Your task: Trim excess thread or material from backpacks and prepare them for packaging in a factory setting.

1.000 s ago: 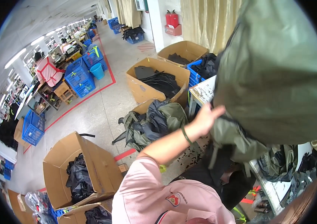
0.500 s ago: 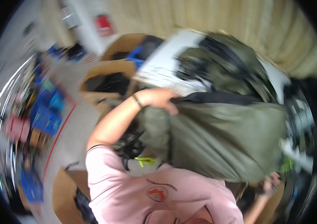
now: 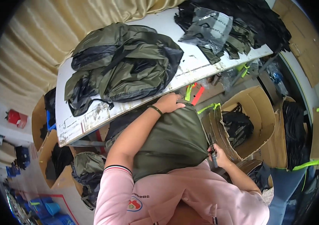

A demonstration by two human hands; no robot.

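An olive-green fabric bag (image 3: 170, 135) lies spread against my front, below the white table's edge. My left hand (image 3: 168, 104), with a dark band at the wrist, grips its upper edge. At the bag's right edge, my right hand (image 3: 221, 156) is closed around a slim dark tool (image 3: 213, 153) that looks like small snips; its exact kind is unclear. Those fingers sit right by the bag's edge, and whether they also pinch the fabric I cannot tell. On the table, just beyond my left hand, rests an olive and black backpack (image 3: 125, 63), lying flat and crumpled.
The white table (image 3: 189, 71) also bears a clear plastic bag (image 3: 210, 28) and dark straps at its far right. An open carton (image 3: 259, 120) with a black bag stands right; a stack of black pieces (image 3: 296, 133) is beyond. More cartons (image 3: 47, 161) stand left.
My view has swung to the right, bringing the right-hand cartons into sight. The olive bag has come in against me, still in my left hand; the tool in my right hand now shows clearly.
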